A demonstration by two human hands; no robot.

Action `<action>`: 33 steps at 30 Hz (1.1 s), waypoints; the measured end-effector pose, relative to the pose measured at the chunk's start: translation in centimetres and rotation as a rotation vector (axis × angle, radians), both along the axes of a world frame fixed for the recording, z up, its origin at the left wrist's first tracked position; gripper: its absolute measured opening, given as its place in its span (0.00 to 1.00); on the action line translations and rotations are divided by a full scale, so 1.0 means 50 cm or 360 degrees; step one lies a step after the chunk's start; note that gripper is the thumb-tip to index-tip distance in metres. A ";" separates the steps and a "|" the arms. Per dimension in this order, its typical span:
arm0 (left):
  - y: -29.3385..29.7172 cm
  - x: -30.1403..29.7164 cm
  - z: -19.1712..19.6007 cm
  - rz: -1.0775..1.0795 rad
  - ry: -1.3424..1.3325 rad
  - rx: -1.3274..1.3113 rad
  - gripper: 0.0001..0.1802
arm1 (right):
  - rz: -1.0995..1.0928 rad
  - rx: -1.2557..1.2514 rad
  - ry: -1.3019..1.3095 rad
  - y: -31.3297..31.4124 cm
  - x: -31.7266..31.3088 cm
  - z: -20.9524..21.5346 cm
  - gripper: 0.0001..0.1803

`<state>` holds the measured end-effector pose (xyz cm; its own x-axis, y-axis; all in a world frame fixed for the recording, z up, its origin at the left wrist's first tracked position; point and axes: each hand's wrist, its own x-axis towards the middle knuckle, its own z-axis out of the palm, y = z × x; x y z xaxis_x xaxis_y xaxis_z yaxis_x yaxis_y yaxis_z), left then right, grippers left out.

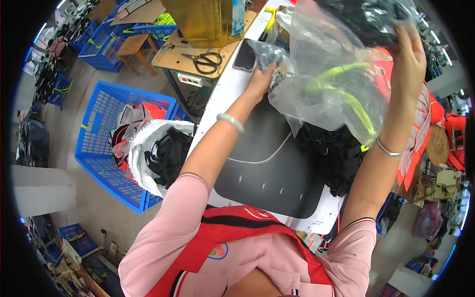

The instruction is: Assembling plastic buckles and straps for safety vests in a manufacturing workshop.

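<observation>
A large clear plastic bag (pixel 316 59) is stretched between my two hands above the white table. My left hand (pixel 263 81) is closed on its bunched left part, beside a phone (pixel 245 55). Farther right and higher, my right hand (pixel 408 52) grips the bag's far end, where something dark (pixel 368 20) shows through the film. A yellow-green strap (pixel 357 111) is seen through or behind the bag; which, I cannot tell. Below the bag lies a heap of black straps or fabric (pixel 329 156), partly covered by it. A dark grey mat (pixel 267 185) lies nearest me.
A thin white cable (pixel 262 161) crosses the mat. To the left, a blue basket (pixel 91 136) holds coloured fabric and a white sack (pixel 140 151) of black straps. Black-handled scissors (pixel 207 62) rest on a wooden side table (pixel 170 58). Orange-and-grey fabric (pixel 413 143) is piled at right.
</observation>
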<state>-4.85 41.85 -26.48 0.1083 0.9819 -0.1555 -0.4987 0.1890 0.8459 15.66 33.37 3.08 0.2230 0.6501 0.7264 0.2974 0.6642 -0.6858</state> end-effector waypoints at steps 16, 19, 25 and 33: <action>0.048 0.070 -0.080 -0.0252 0.2330 0.0956 0.28 | 0.0043 -0.0725 0.0399 -0.368 0.054 -0.247 0.24; 0.121 0.069 -0.047 -0.0275 0.2307 0.0967 0.20 | 0.0240 -0.1095 0.0236 -0.345 -0.027 -0.280 0.20; 0.181 0.029 -0.002 -0.1238 0.2485 0.1025 0.20 | 0.0286 -0.1188 0.0298 -0.240 -0.124 -0.441 0.18; -0.098 -0.210 0.073 -0.0113 0.1724 0.1239 0.12 | 0.0646 -0.1636 0.0496 -0.277 -0.124 -0.593 0.18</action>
